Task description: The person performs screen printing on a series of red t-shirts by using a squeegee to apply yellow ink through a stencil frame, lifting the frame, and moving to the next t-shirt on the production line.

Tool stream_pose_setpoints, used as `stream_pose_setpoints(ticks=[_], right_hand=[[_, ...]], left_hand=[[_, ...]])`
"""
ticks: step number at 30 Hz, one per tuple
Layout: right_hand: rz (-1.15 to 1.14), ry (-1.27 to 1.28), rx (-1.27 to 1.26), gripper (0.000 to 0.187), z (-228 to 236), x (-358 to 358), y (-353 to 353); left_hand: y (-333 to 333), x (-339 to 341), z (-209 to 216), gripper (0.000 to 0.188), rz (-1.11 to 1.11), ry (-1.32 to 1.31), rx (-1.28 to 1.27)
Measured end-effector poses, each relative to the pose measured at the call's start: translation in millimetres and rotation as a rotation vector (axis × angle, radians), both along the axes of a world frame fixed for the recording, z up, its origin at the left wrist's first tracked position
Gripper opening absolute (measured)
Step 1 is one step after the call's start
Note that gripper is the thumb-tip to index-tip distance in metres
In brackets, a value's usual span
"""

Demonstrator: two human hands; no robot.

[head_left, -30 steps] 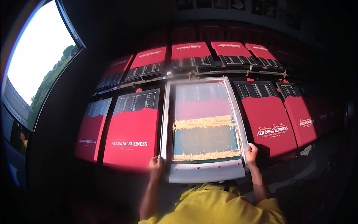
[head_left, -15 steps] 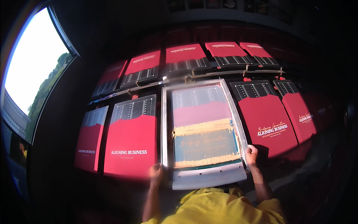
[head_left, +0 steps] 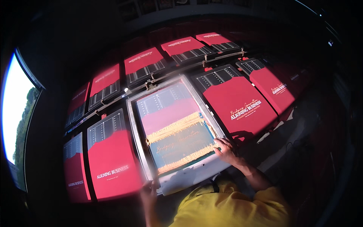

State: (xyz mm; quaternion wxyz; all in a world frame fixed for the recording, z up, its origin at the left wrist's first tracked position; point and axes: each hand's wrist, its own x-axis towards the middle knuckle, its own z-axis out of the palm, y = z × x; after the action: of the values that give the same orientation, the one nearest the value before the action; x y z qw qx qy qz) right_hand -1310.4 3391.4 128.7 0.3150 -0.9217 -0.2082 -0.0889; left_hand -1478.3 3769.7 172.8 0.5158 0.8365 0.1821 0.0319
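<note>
A screen-printing frame (head_left: 138,138) with pale rails lies over a red shirt on a black board, which shows pinkish through the mesh (head_left: 166,117). Two bands of yellow-gold ink (head_left: 174,130) run across it, above and below a teal stencil area (head_left: 177,145) bearing script lettering. My right hand (head_left: 227,150) has its fingers curled over the right rail near the lower corner. At the lower left corner, my left hand (head_left: 149,188) closes on the frame's edge, slightly blurred. A pale strip (head_left: 191,173) covers the frame's near end.
Printed red shirts on black boards flank the frame, one at left (head_left: 107,151) and one at right (head_left: 234,100). Another row (head_left: 143,60) stands beyond a metal rail (head_left: 223,57) with upright pegs. A bright window (head_left: 15,109) is at far left.
My view has turned and shifted right, so the frame appears farther left and tilted. My right hand has moved from the rail's outer side to curl over its top.
</note>
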Motion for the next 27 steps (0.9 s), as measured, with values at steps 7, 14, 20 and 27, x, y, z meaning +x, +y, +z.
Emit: stream_pose_setpoints(ticks=[7, 14, 20, 27], right_hand=[[0.6, -0.004, -0.377, 0.077, 4.5, -66.8, 26.3], [0.396, -0.511, -0.201, 0.05, -23.3, -46.0, 51.5], [0.429, -0.254, -0.298, 0.037, 29.0, -25.3, 63.8], [0.362, -0.367, -0.285, 0.037, 3.2, 78.3, 103.0]], left_hand=[[-88.9, -7.7, 5.1, 0.045, -0.628, 0.525, -0.337], [-115.2, -2.2, -45.1, 0.043, -0.444, 0.53, -0.642], [-125.0, -2.2, -80.6, 0.035, -0.261, 0.446, -0.994], [-131.0, 3.0, -78.8, 0.033, -0.158, 0.501, -0.945]])
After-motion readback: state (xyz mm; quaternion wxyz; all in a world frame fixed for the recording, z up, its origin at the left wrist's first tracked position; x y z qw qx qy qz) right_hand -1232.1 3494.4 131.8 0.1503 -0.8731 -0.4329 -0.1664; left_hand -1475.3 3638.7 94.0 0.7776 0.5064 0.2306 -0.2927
